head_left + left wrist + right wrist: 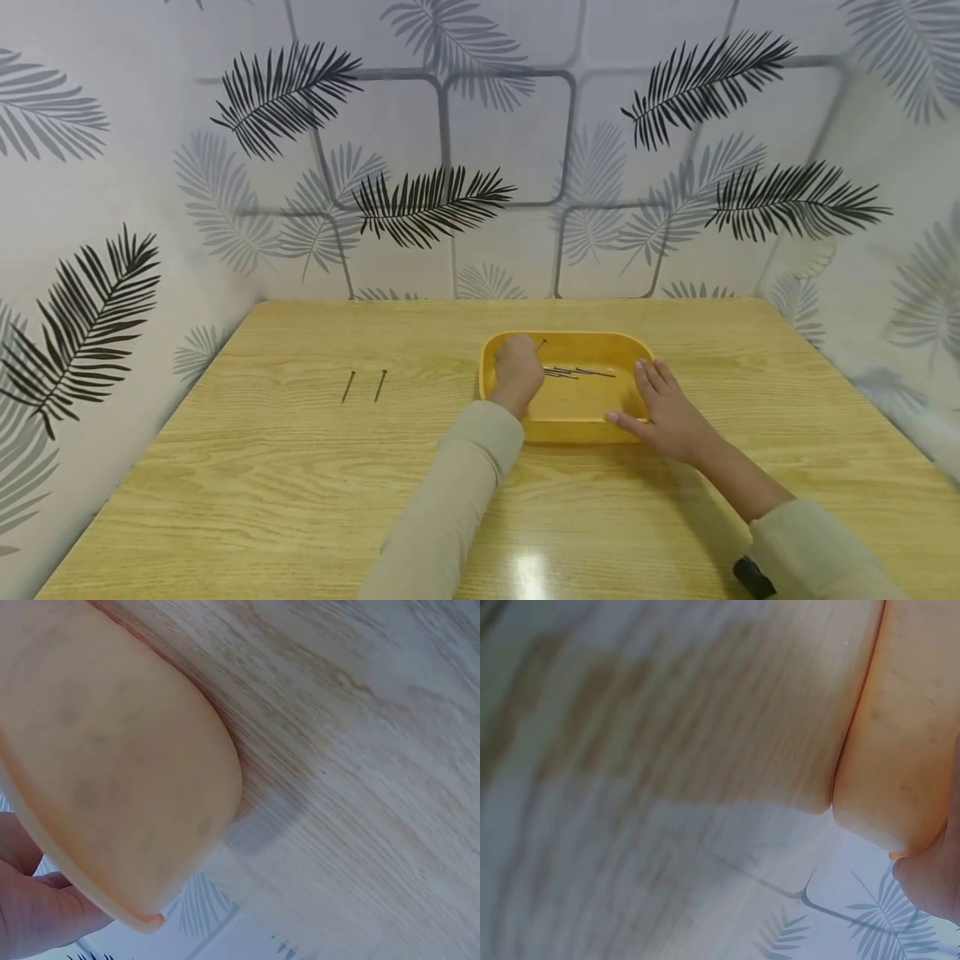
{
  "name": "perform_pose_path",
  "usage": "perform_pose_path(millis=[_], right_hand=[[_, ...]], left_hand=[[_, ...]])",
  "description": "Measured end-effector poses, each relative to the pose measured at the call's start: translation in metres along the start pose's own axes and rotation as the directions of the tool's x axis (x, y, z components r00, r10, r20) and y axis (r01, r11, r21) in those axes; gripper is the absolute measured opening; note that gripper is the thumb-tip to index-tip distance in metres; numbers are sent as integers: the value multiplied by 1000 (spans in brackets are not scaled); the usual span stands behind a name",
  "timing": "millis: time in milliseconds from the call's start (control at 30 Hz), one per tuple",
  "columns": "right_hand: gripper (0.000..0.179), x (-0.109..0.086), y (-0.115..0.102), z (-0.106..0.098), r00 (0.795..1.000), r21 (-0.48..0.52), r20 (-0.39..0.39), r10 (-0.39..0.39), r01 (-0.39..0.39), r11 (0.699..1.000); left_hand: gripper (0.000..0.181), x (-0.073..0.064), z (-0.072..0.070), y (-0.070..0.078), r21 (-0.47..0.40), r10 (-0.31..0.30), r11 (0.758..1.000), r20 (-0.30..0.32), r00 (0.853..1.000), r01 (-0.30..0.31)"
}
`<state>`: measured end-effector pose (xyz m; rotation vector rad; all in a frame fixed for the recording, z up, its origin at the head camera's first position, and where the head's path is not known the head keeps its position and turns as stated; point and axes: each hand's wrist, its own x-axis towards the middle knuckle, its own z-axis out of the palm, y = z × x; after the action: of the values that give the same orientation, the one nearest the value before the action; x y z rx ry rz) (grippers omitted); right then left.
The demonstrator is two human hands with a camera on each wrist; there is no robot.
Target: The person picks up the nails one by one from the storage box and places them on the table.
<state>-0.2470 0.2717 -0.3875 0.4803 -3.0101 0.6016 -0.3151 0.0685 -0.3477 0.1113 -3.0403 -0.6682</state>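
Note:
A yellow plastic tray (pixel 570 432) stands on the wooden table, with several thin nails (pixel 562 372) lying on its floor. My left hand (pixel 517 367) reaches over the tray's left side, fingers curled and mostly hidden behind the hand. A single nail (pixel 542 342) sticks out tilted past the hand, apparently pinched in the fingers. Across the right front corner of the tray rests my right hand (pixel 667 417), its fingers extended over the right rim and the thumb on the front rim. The tray's outer wall (pixel 127 765) fills much of the left wrist view.
Two nails, a left one (pixel 348 387) and a right one (pixel 381 386), lie side by side on the table (pixel 300 483), left of the tray. Behind the table's far edge rises a wall (pixel 510 142) with a leaf pattern.

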Motion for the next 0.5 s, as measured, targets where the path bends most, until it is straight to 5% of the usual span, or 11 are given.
perform_pose_path(millis=[267,500], right_hand=[[93,0,0,1,1000,0,-9,-7,7,1000],[92,-1,-2,1,1000,0,-9,-11,11,1000]], left_hand=[[8,5,-2,-10,84,87,993,-62,994,-82],[11,5,-7,-18,-56,64,996,-120,991,-71]])
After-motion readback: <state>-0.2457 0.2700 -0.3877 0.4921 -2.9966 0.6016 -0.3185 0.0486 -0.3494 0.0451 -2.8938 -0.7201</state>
